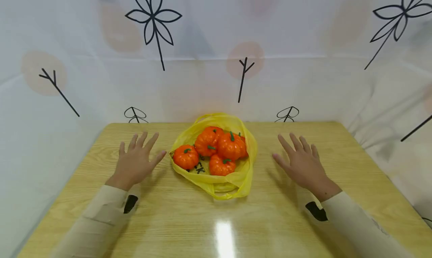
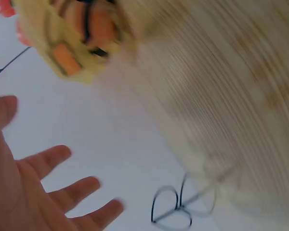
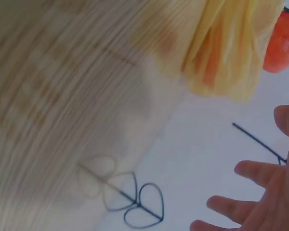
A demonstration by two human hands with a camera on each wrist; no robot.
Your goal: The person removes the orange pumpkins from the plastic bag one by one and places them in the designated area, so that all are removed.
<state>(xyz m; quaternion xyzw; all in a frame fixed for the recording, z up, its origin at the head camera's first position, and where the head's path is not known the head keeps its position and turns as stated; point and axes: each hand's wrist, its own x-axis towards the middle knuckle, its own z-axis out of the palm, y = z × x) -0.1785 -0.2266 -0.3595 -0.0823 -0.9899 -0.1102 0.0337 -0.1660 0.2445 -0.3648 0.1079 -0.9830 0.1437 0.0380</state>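
Currently both hands are hovering above the wooden table (image 1: 182, 220), one on either side of a yellow plastic bag (image 1: 250, 173). The left hand (image 1: 136, 162) is lying released, its fingers spreading apart and its thumb pointing toward the bag's left rim, just beside it. The right hand (image 1: 302, 164) is mirroring that pose on the other side, likewise released, with its thumb reaching toward the bag's right edge, near but apart. The bag is sitting toward the back of the table, its mouth gaping upward and its front edge crumpling into folds. Inside, glossy orange pumpkins (image 1: 230, 147) with green stems are clustering together; one small pumpkin (image 1: 185, 157) is resting at the left, close to the rim. At the right another seems to be hiding partly behind its neighbour, so the count is probably five. Black lettering (image 1: 200, 168) is showing between the pumpkins. Pale sleeves (image 1: 98, 209) are covering both forearms. Behind the table, a white cloth (image 1: 202, 89) is hanging, bearing black plant drawings and soft pastel blotches.
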